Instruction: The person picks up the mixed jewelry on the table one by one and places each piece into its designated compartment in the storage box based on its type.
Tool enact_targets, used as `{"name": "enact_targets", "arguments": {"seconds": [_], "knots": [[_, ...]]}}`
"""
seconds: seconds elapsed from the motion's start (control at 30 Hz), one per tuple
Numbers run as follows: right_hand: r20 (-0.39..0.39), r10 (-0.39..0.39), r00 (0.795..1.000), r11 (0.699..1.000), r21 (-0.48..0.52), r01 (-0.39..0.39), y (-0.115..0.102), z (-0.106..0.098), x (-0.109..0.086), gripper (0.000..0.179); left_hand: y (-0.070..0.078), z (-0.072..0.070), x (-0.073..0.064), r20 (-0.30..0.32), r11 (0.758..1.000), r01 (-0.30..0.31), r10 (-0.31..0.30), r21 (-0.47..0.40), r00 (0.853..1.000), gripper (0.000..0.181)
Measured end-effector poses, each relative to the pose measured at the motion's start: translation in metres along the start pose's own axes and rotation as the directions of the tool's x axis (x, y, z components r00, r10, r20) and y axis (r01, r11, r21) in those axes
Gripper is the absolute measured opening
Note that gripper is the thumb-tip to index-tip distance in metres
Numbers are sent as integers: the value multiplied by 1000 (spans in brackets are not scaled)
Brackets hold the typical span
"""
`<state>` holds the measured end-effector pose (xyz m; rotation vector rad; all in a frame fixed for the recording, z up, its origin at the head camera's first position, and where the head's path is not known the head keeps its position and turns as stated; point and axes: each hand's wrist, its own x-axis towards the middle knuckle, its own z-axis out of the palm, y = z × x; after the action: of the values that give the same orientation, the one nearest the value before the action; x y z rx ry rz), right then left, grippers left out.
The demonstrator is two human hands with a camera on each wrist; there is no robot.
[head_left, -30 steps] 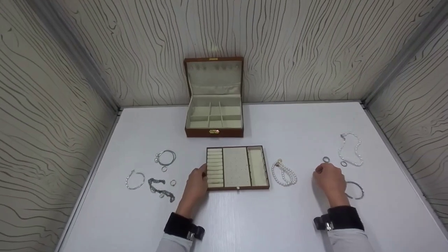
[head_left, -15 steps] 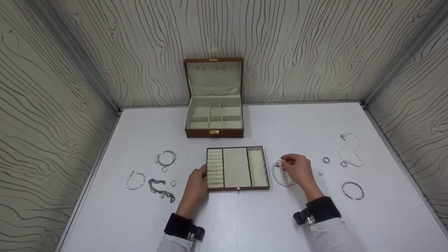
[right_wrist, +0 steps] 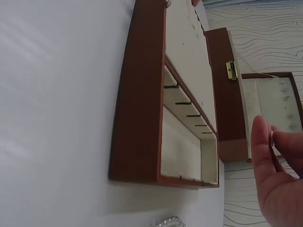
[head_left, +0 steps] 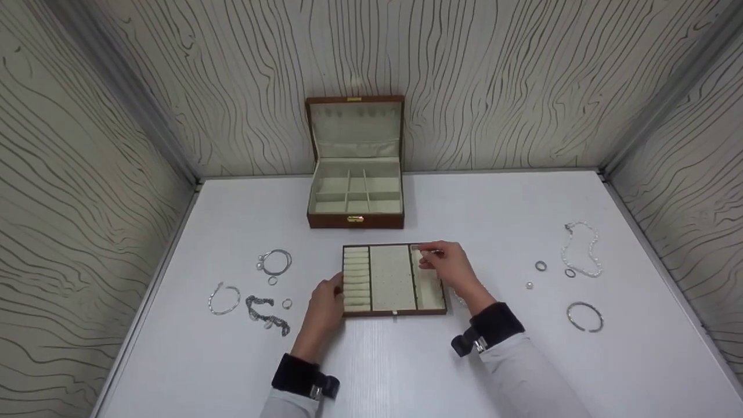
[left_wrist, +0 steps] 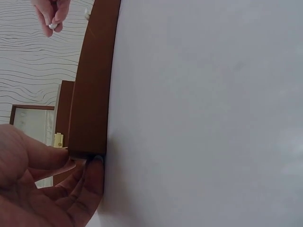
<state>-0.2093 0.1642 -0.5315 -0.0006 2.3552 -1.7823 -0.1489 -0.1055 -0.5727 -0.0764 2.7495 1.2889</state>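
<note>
My left hand (head_left: 327, 305) grips the left edge of a brown jewelry tray (head_left: 393, 312); in the left wrist view its thumb and fingers (left_wrist: 94, 177) pinch the tray's corner. The tray has ring rolls at left, a flat pad with tiny holes in the middle and a long compartment at right. Over that compartment, my right hand (head_left: 453, 268) pinches a small pearl earring (left_wrist: 53, 26) between thumb and fingertips, apart from the tray. A second pearl earring (head_left: 529, 285) lies on the table. A pearl necklace (head_left: 460, 299) is mostly hidden under my right wrist.
Behind the tray stands an open jewelry box (head_left: 356, 220) with several compartments. Bracelets, a dark chain (head_left: 267, 317) and rings lie at left. At right are two rings, a cuff bracelet (head_left: 585, 317) and a thin white beaded strand (head_left: 596, 255).
My right hand has moved left from beside the rings, past the pearl necklace, to above the tray's right compartment, uncovering the other pearl earring. My left hand has stayed at the tray.
</note>
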Motion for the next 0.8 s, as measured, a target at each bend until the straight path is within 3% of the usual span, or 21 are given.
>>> {"name": "enact_targets", "arguments": {"seconds": [0.17, 0.37, 0.6, 0.8], "knots": [[-12, 10, 1000, 999, -50, -10, 2, 14, 16, 24, 0, 1, 0, -2, 1000, 27, -27, -6, 1000, 48], [-81, -14, 997, 994, -110, 5, 9, 29, 33, 17, -1, 1, -1, -8, 1000, 11, -11, -18, 1000, 46], [-153, -88, 984, 983, -172, 61, 14, 41, 40, 9, -2, 0, -2, -8, 998, -55, 55, 7, 998, 49], [-156, -142, 978, 964, -245, 101, 15, 47, 42, 9, -2, 0, -2, -12, 999, -45, 45, 20, 999, 49]]}}
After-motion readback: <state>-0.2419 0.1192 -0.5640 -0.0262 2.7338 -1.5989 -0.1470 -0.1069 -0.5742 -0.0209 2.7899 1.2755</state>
